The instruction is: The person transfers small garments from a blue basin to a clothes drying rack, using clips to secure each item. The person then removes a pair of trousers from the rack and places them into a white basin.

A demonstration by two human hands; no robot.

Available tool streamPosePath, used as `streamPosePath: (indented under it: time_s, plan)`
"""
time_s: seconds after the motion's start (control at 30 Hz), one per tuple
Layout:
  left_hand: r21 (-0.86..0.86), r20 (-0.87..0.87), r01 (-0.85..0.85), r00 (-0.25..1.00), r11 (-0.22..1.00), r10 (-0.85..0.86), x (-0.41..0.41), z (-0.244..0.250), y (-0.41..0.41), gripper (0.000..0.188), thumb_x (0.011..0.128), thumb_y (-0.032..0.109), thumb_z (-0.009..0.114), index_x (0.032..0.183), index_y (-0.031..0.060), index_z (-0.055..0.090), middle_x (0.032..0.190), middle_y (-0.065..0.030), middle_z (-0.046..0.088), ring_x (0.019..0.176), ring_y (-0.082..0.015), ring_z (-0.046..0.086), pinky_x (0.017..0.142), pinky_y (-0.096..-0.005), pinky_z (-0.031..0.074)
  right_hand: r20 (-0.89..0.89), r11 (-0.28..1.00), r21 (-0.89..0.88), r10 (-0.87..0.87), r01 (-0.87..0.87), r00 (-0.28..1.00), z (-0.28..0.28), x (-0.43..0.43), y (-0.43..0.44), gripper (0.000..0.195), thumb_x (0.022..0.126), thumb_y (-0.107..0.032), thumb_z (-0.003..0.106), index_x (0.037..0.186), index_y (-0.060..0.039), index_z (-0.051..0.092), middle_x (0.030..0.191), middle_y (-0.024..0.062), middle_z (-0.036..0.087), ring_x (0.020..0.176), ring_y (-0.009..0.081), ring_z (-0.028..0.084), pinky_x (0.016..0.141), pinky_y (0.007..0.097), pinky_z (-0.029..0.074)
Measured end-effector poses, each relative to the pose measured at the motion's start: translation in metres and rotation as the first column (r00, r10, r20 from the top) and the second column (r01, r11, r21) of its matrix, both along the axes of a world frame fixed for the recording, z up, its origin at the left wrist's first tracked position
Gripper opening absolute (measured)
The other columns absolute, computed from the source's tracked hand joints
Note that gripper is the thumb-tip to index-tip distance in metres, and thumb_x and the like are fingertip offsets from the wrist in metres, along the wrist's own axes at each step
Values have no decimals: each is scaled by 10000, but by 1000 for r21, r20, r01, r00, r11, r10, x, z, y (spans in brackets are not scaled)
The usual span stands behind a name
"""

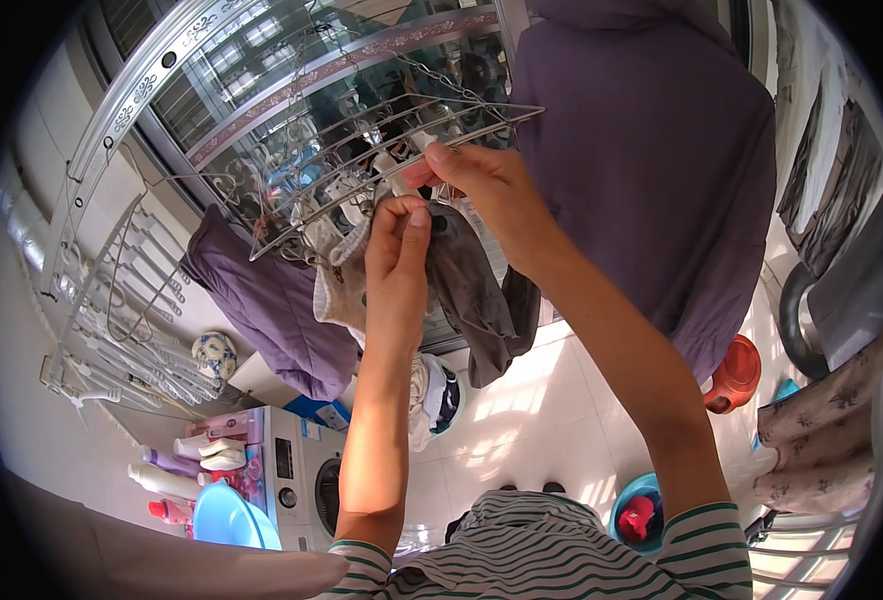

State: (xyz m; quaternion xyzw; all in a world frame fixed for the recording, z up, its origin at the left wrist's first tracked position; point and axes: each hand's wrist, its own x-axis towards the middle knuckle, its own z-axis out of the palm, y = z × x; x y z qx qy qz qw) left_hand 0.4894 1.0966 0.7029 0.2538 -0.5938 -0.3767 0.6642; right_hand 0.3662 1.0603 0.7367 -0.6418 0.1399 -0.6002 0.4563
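Note:
A wire drying rack (pixel 336 180) with clips hangs from chains in front of me. My left hand (pixel 404 240) pinches the upper edge of a dark grey-brown garment (pixel 464 285) just below the rack. My right hand (pixel 479 176) is raised at the rack's front wire, thumb and forefinger together by a metal clip (pixel 445 193); whether it grips the clip cannot be told. A light knitted cloth (pixel 340 296) hangs left of my left hand, and white items hang from clips behind both hands.
Purple garments hang at the right (pixel 644 150) and left (pixel 276 315). White hangers (pixel 141 360) fill the left wall. Below stand a washing machine (pixel 299 480), a light-blue basin (pixel 231 517), a laundry basket (pixel 452 397), a blue bucket (pixel 625 491) and a red container (pixel 738 375).

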Motion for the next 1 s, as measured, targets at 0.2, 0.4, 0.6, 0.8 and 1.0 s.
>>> streamPosePath:
  time_s: [0.2, 0.4, 0.6, 0.8, 1.0]
  plan:
    - [-24, -9, -25, 1000, 999, 24, -3, 3, -4, 125, 932, 176, 469, 982, 71, 514, 843, 61, 468, 794, -20, 411, 742, -181, 319, 47, 999, 22, 42, -43, 998, -2, 3, -1, 388, 863, -351, 568, 879, 27, 654, 818, 52, 641, 814, 94, 565, 762, 227, 427]
    - [-21, -62, -31, 998, 999, 30, -7, 0, -11, 149, 930, 194, 475, 993, 64, 513, 917, 41, 515, 863, -32, 443, 792, -192, 335, -28, 997, -11, -78, 78, 997, -13, 5, -12, 356, 853, -354, 577, 806, -9, 654, 715, -10, 594, 672, 43, 492, 611, 203, 386]
    - [2, 3, -13, 1000, 1000, 13, -8, -7, -12, 163, 939, 142, 438, 1064, 38, 453, 1027, -11, 519, 934, -51, 452, 822, -190, 342, -94, 987, -51, -156, 152, 983, -18, 3, -17, 370, 836, -366, 592, 807, 2, 624, 655, -13, 546, 623, 51, 480, 583, 205, 391]
    - [-136, 215, -48, 974, 990, 77, -22, -33, 14, 558, 876, 0, 450, 1370, -2, 188, 1391, -163, 266, 1290, -238, 281, 1040, -337, 243, -95, 975, -60, -221, 216, 971, -33, -5, 11, 602, 851, -307, 572, 1261, 82, 364, 1254, 231, 436, 1164, 275, 424, 952, 349, 334]
    - [-584, 371, -153, 824, 797, 429, -9, -70, 64, 606, 781, -46, 536, 1326, -3, 274, 1367, -270, 233, 1226, -401, 351, 999, -429, 330, -94, 698, -544, -602, 465, 793, -59, -15, 59, 593, 848, -196, 539, 1328, 42, 285, 1369, 228, 289, 1263, 350, 287, 1018, 412, 239]
